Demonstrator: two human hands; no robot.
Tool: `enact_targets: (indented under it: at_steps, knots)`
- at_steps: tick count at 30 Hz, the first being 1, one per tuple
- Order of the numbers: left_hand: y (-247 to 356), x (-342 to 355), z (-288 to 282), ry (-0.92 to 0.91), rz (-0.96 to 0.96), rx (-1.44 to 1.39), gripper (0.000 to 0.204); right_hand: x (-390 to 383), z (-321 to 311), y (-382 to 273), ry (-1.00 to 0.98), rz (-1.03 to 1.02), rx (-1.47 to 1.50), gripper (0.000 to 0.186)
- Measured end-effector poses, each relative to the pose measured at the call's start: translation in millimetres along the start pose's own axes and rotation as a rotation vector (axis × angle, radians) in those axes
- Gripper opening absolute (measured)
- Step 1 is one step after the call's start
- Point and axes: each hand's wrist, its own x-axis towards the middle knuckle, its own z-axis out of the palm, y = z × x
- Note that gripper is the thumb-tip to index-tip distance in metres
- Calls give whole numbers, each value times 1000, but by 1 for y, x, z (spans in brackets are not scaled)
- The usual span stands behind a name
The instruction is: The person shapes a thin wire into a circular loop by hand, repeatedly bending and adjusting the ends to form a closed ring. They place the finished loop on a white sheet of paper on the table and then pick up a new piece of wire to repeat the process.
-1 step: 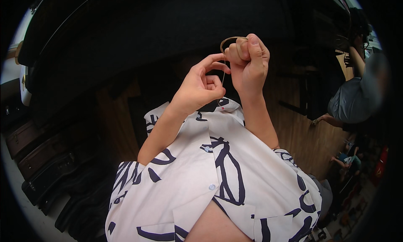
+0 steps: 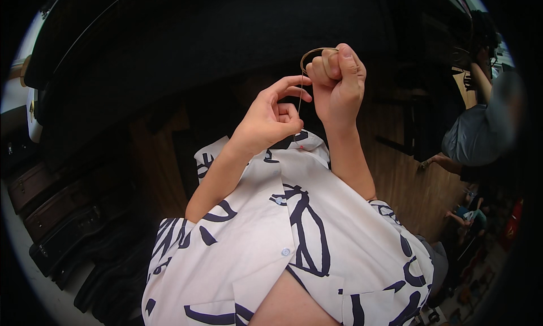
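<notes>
White shirt (image 2: 257, 230) with dark print is taken as reference. Thin tan string (image 2: 303, 60) is held up just beyond the shirt's far edge, between the two hands.

Right hand (image 2: 339, 82): closed into a fist, thumb laid along the top, past the right part of the shirt's far edge. The string is gripped near the thumb; a narrow bent loop sticks out to the fist's left side.

Left hand (image 2: 266, 116): partly closed, past the middle of the shirt's far edge. The strand coming down from the loop is pinched at the thumb tip against curled fingers. Two other fingers are extended toward the right fist; contact with it cannot be told. A short curved end is seen below the pinch, over the shirt. A small red spot (image 2: 301, 148) is seen beside it; whether it is attached cannot be told.

Surroundings: dark cases (image 2: 56, 213) are lined up left of the shirt, wood floor (image 2: 407, 198) lies to its right, and a person in grey (image 2: 472, 136) is seen farther right.
</notes>
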Motion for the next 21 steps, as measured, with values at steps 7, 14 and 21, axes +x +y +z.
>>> enact_targets:
  at_steps: [7,14,21]
  knots:
    - [-6,4,-4,128,160,153,34,3,-13,2,16,60,158,40]
    - [1,11,18,385,370,174,17,-3,-8,7,-12,132,287,39]
    - [-1,10,27,391,444,232,12,-11,-5,4,9,137,253,37]
